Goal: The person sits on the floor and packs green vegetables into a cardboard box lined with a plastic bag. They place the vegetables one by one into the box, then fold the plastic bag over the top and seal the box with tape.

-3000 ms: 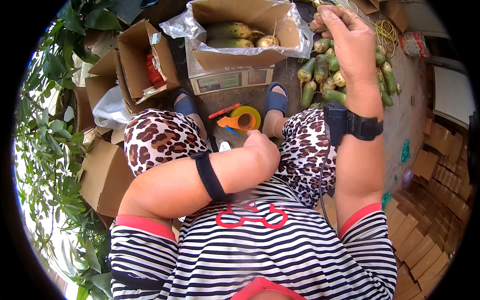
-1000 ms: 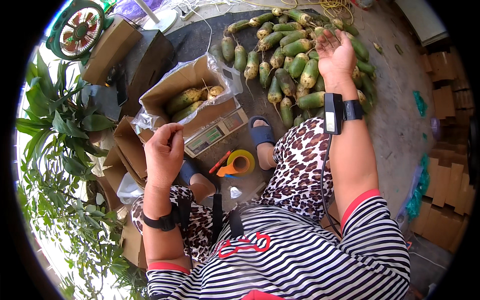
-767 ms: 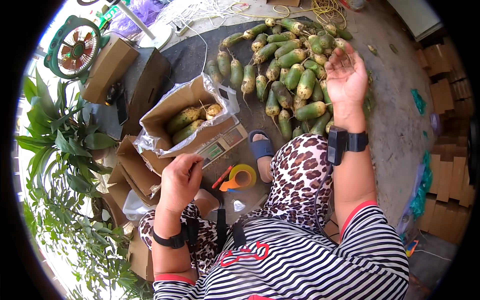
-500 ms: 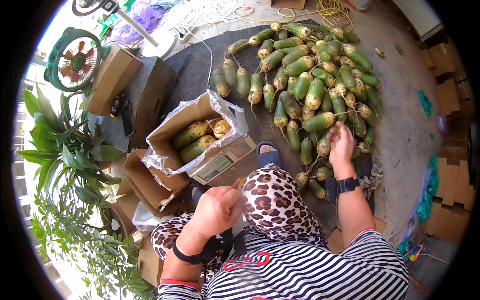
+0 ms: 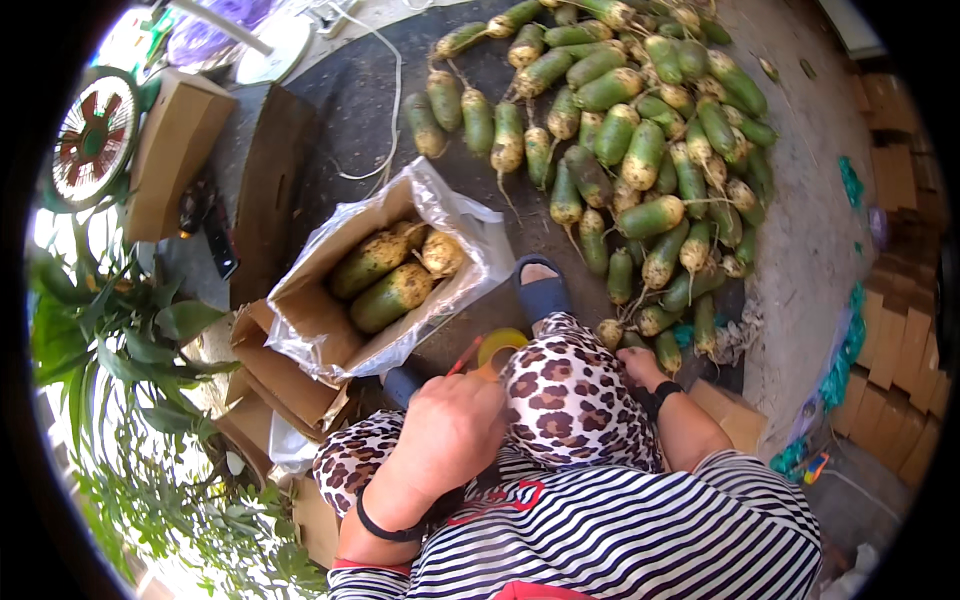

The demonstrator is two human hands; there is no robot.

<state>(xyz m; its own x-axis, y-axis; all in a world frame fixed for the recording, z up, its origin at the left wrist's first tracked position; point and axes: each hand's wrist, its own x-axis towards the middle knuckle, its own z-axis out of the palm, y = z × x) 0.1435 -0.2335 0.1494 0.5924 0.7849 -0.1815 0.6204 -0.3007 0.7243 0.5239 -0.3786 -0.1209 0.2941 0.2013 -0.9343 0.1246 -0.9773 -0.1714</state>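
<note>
Left hand (image 5: 447, 432) fisted at knee (right hand (image 5: 640, 368) beside radishes (image 5: 640, 180))

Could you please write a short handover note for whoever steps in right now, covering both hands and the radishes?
Left hand: loosely closed over the left knee, holding nothing visible.
Right hand: down beside the right knee at the near edge of the radish pile, mostly hidden; grasp cannot be told.
Lined cardboard box: a few radishes inside, with room left.
Done: box partly filled.
Left: most radishes lie on the dark mat.
</note>
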